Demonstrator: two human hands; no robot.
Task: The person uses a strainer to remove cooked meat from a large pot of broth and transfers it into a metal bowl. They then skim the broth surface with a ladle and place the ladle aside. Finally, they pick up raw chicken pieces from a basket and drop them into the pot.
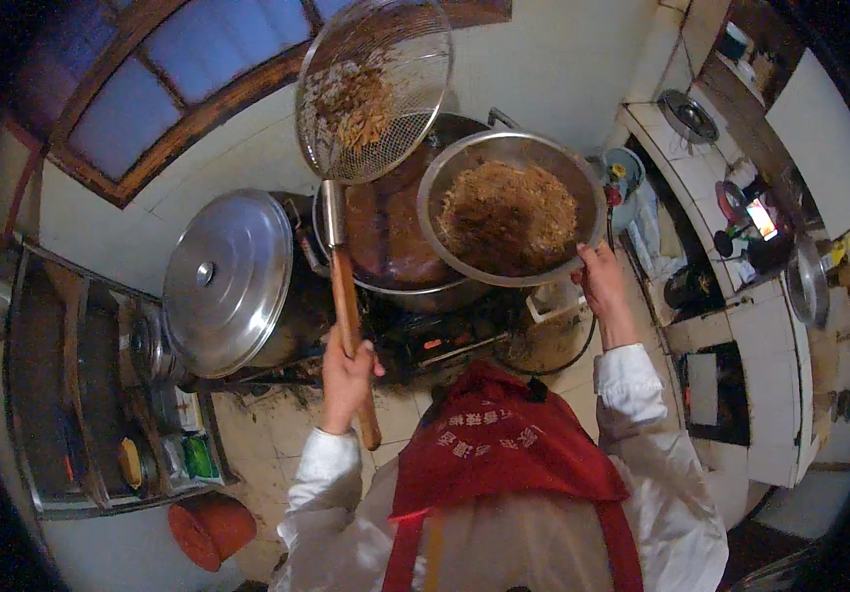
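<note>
My left hand (348,370) grips the wooden handle of a wire mesh strainer (414,137). Some wet brown solids (365,111) lie in the mesh, which is held up beyond a large metal pot (343,274). Dark brown liquid (395,237) fills much of that pot. With my right hand (601,281) I hold the near right rim of a round metal bowl (434,248). The bowl is over the pot's right part and hides some of it. A heap of brown crumbly solids (521,200) lies inside the bowl.
A second pot with a domed metal lid (243,281) stands left of the open pot. Below the pots is a dark stove (432,333) with a hose at its right. Shelves (84,370) stand at left, near a red bucket (214,529). A tiled counter (698,177) runs along the right.
</note>
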